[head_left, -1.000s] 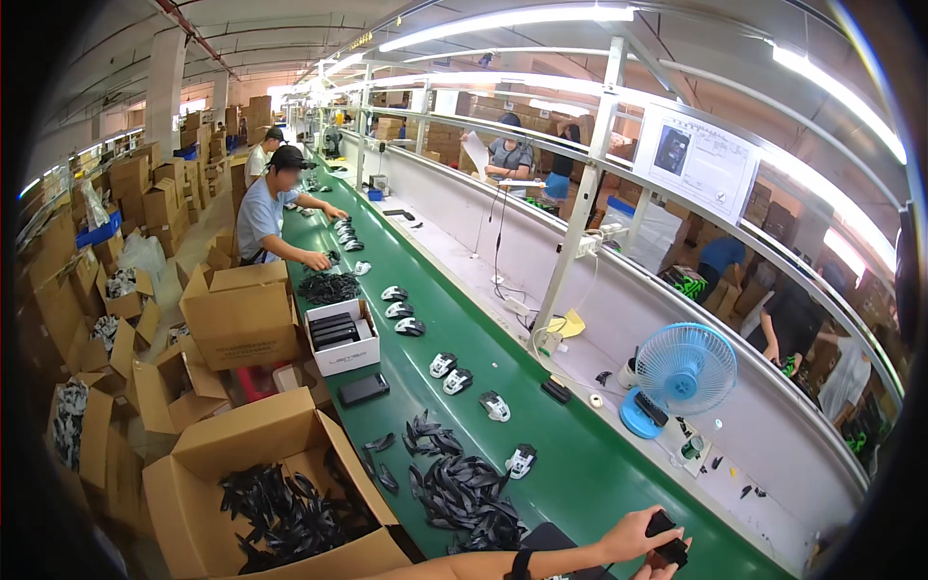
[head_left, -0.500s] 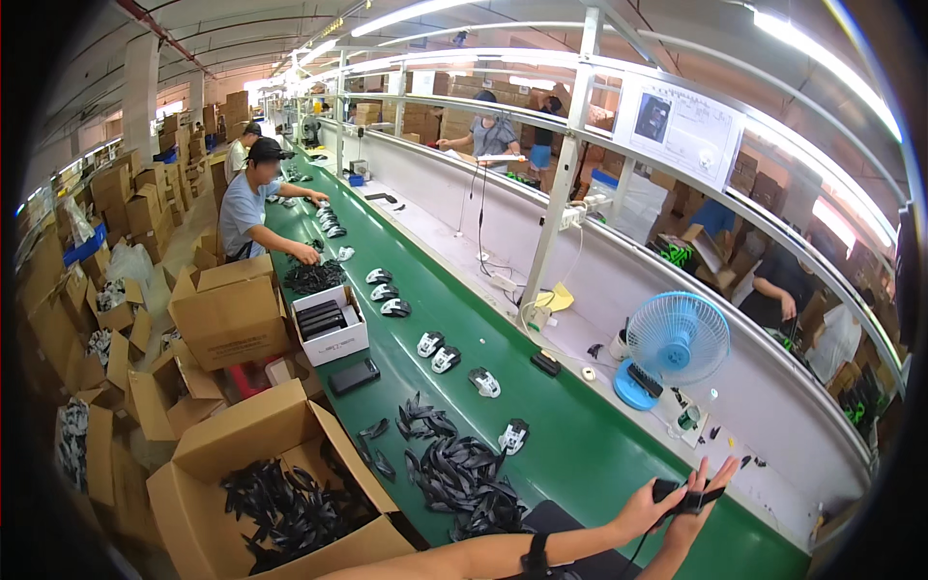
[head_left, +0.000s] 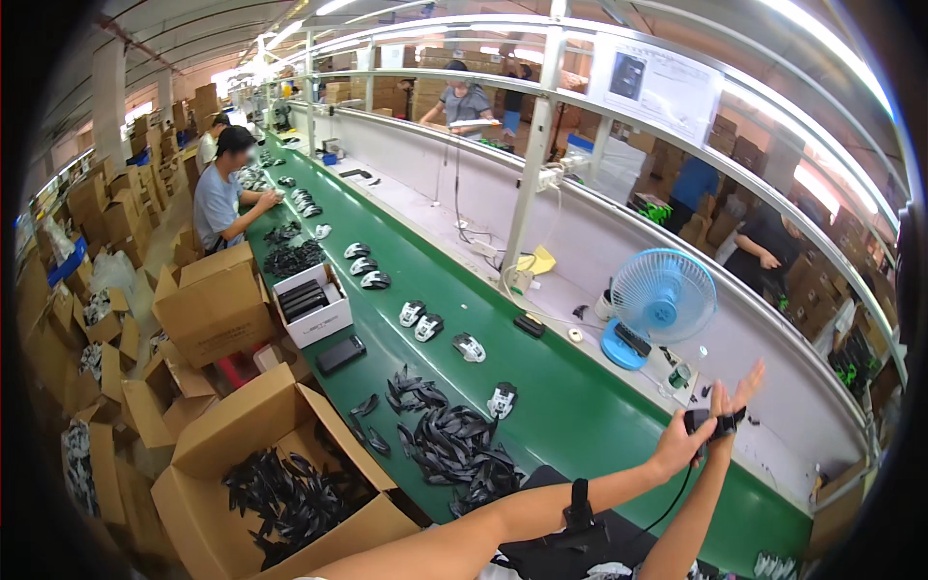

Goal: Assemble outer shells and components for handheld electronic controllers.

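My left hand (head_left: 681, 447) reaches across to my right wrist and closes around a small black strapped device (head_left: 713, 423) worn there, with a thin black cable hanging from it. My right hand (head_left: 739, 390) is raised over the right part of the green bench (head_left: 570, 411), its fingers stretched out and holding nothing. A black band (head_left: 578, 505) circles my left forearm. Left of my arms lies a heap of curved black plastic parts (head_left: 454, 445). White-and-black mouse-shaped shells (head_left: 502, 399) stand in a loose row along the bench.
An open carton (head_left: 227, 425) holding more black parts stands at the bench's left edge. Beyond it are a white box (head_left: 329, 319) and a black case (head_left: 340, 355). A blue fan (head_left: 662, 300) sits on the right-hand ledge. A co-worker (head_left: 220, 198) works farther along.
My view has shifted slightly. My right hand is lifted and turned more upright, with my left hand still at its wrist device. The co-worker's hands have come together.
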Demonstrator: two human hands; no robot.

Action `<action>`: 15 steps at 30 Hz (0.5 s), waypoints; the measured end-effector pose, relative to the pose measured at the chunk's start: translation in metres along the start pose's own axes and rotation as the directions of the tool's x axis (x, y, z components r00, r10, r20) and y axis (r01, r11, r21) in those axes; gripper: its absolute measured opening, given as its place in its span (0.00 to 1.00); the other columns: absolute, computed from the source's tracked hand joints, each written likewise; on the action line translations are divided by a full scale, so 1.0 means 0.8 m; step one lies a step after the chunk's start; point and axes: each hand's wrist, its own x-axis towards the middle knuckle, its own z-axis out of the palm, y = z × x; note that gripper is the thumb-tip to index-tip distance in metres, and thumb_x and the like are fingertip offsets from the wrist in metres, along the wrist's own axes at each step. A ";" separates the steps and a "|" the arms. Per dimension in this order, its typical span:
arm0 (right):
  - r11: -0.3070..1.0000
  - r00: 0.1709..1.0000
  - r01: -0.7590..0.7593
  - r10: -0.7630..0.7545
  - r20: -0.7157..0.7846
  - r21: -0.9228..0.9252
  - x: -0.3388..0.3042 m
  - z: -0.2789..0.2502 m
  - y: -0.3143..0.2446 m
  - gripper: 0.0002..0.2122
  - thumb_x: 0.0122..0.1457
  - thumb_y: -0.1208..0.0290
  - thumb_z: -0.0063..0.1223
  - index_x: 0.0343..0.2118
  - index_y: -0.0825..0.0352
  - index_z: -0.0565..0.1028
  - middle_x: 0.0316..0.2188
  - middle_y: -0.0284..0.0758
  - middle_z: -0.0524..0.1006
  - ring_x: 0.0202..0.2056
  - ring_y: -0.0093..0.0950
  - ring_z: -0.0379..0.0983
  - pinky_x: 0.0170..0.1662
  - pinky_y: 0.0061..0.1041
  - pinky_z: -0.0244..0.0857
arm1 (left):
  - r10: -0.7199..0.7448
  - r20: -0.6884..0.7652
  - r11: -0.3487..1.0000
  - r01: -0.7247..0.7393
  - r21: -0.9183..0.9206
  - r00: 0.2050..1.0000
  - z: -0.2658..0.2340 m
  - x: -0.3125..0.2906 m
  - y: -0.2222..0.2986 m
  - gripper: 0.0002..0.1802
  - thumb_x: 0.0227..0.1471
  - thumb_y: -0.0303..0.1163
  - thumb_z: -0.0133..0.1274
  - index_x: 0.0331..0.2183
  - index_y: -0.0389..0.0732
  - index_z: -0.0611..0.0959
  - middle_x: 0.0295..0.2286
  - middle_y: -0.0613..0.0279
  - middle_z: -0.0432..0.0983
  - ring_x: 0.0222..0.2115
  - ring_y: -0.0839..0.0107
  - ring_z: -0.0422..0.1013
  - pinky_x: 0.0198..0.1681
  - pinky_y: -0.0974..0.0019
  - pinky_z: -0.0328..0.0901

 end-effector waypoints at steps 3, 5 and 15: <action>0.979 0.996 -0.092 0.093 -0.001 -0.184 0.032 0.019 -0.055 0.35 0.55 0.67 0.51 0.63 0.70 0.48 0.63 0.51 0.47 0.64 0.47 0.43 0.63 0.41 0.40 | -0.019 0.016 0.994 0.017 0.105 1.000 -0.023 0.000 0.008 0.21 0.51 0.40 0.57 0.34 0.37 0.65 0.20 0.63 0.68 0.12 0.77 0.65 0.10 0.72 0.59; 0.956 0.985 -0.167 0.151 -0.084 -0.243 0.028 0.024 -0.015 0.34 0.55 0.66 0.51 0.62 0.68 0.50 0.62 0.51 0.50 0.62 0.46 0.48 0.61 0.39 0.45 | -0.068 0.040 0.981 0.060 0.182 0.997 -0.022 -0.019 0.009 0.22 0.51 0.40 0.57 0.34 0.37 0.64 0.20 0.63 0.68 0.12 0.77 0.65 0.10 0.73 0.61; -0.597 0.338 -0.217 0.696 0.633 0.772 0.058 0.031 0.018 0.14 0.53 0.62 0.44 0.27 0.71 0.71 0.24 0.42 0.73 0.31 0.36 0.69 0.39 0.36 0.65 | 0.235 0.177 0.782 -0.294 0.550 0.956 -0.008 -0.032 0.034 0.22 0.47 0.38 0.59 0.34 0.35 0.67 0.22 0.60 0.69 0.16 0.77 0.68 0.14 0.70 0.65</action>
